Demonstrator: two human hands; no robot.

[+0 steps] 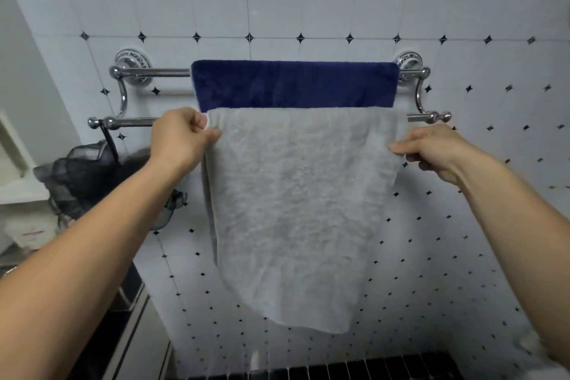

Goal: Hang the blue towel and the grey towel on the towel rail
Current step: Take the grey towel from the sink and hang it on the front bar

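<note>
Head view: both hands pinch grey towel [296, 210] on rail [129, 122].

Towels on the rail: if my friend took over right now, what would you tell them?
Left hand: pinching the grey towel at its upper left edge.
Right hand: pinching the same towel's upper right edge.
Blue towel: already draped over the back bar of the towel rail, spread flat.
Grey towel: draped over the front bar, hanging down in front of the blue one; its bottom edge hangs unevenly.
Done: both towels are on the rail.
Left: probably just even out the grey towel, then let go.
</note>
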